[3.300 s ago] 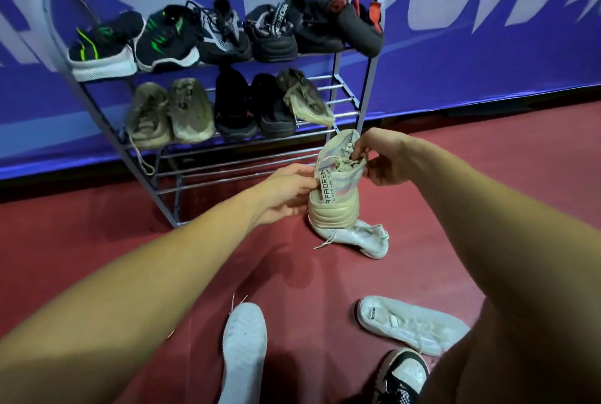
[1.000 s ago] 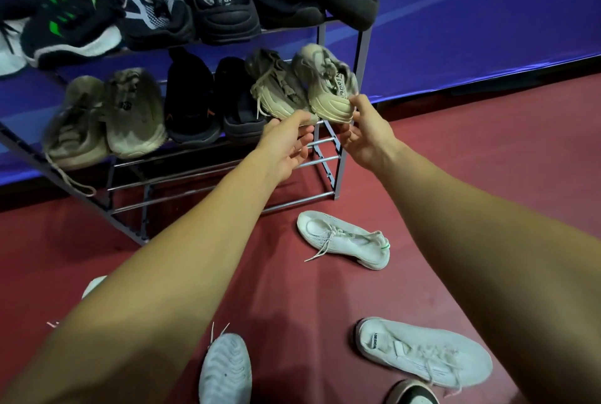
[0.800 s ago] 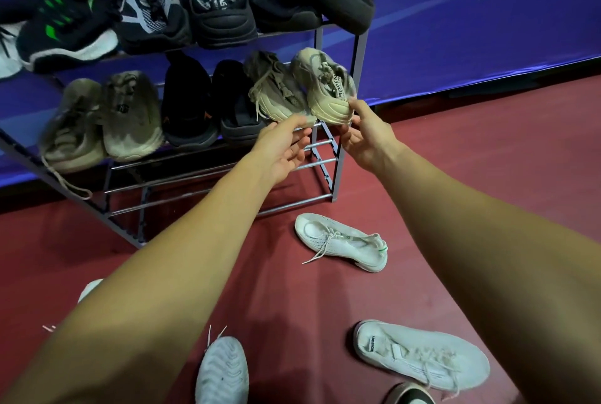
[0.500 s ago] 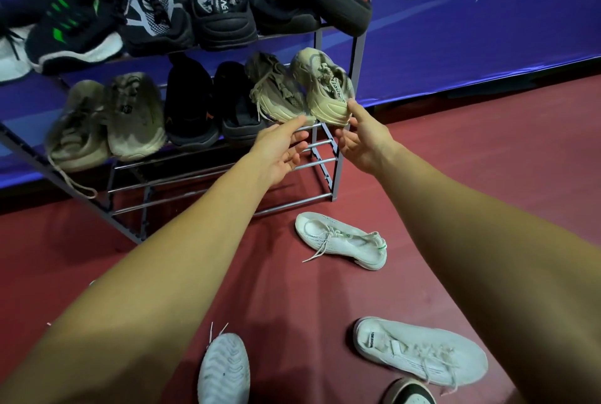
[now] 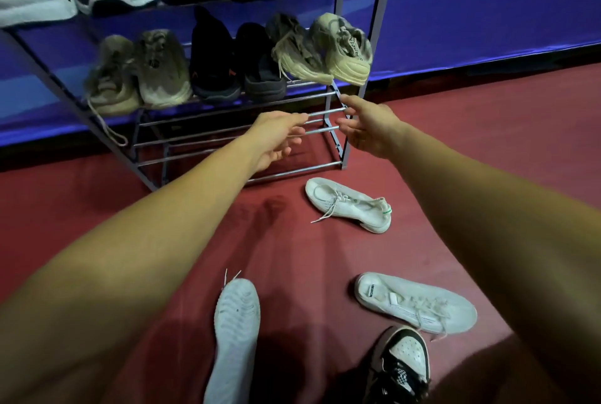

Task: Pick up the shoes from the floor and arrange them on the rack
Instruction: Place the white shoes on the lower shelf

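Beige shoe (image 5: 346,52) just above both hands (image 5: 276,136) (image 5: 369,130)

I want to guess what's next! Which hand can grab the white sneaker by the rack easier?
Probably the right hand: it hovers open and empty, closest to that white sneaker, which lies just below it in view. The left hand, also open and empty, sits farther off to the side.

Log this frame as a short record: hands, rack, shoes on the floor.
left hand: open, empty, in front of the rack
right hand: open, empty, just below the beige shoe
beige shoe: on the middle shelf, right end
floor shoes: four in view: white laced shoe nearest the rack, sole-up white shoe, white sneaker, black-and-white sneaker
task state: unfinished
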`<state>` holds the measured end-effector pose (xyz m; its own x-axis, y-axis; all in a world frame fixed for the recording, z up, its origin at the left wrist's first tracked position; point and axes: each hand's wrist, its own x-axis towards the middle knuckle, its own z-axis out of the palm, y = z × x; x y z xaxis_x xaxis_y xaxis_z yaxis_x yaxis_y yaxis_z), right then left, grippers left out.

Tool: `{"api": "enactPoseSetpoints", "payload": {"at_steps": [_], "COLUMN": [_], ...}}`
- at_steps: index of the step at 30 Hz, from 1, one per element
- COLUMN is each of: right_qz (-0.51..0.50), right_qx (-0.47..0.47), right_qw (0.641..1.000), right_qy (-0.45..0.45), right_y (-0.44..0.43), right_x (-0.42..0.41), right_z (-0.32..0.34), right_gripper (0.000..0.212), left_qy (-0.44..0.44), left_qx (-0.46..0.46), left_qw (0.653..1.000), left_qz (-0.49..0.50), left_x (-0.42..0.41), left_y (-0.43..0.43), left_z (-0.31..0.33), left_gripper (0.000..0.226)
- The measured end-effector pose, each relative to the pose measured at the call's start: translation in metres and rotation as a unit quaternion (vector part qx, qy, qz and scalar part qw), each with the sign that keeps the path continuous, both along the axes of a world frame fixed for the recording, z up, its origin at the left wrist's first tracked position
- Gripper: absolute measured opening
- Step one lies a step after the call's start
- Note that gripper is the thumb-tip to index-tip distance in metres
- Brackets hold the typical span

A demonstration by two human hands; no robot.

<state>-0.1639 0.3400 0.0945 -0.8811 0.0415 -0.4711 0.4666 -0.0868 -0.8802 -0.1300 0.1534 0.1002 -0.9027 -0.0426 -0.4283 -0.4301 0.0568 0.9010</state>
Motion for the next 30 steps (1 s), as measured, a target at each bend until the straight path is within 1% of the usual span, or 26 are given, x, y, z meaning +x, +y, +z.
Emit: {"api": "enactPoseSetpoints", "payload": {"at_steps": [3, 7, 10, 15, 18, 22, 27, 30], "right_qz": [0.035, 0.075, 0.098, 0.129, 0.156, 0.195, 0.273, 0.299], "right_qx": [0.016, 0.037, 0.061, 0.075, 0.106, 0.146, 0.168, 0.176], "right_qw": [0.999, 0.996, 0.992, 0.987, 0.980, 0.967, 0.942, 0.932], "right_qy": [-0.011, -0.027, -0.041, -0.051, -0.062, -0.078, -0.101, -0.105], "right_y": [-0.011, -0.025, -0.037, -0.055, -0.066, -0.086, -0.115, -0.130], "right_x": [0.017, 0.041, 0.056, 0.078, 0.089, 0.108, 0.131, 0.138], "right_z": [-0.004, -0.016, -0.027, -0.045, -0.060, -0.078, -0.098, -0.107], "right_gripper": [0.046, 0.033, 0.037, 0.043, 0.039, 0.026, 0.037, 0.031], "left_qy": [-0.012, -0.022, -0.033, -0.051, -0.061, -0.077, -0.098, -0.110], "left_qx": [-0.018, -0.045, -0.076, -0.121, -0.140, -0.178, -0.202, -0.209], "left_qw": [1.000, 0.998, 0.996, 0.989, 0.986, 0.978, 0.967, 0.963], "left_qz": [-0.014, -0.029, -0.039, -0.066, -0.067, -0.082, -0.123, -0.131], "left_x": [0.014, 0.033, 0.048, 0.070, 0.083, 0.100, 0.124, 0.132], "left_y": [-0.009, -0.021, -0.032, -0.051, -0.064, -0.080, -0.095, -0.106], "left_z": [-0.005, -0.014, -0.024, -0.044, -0.054, -0.073, -0.097, -0.108], "left_gripper": [0.014, 0.015, 0.017, 0.015, 0.014, 0.013, 0.013, 0.012]}}
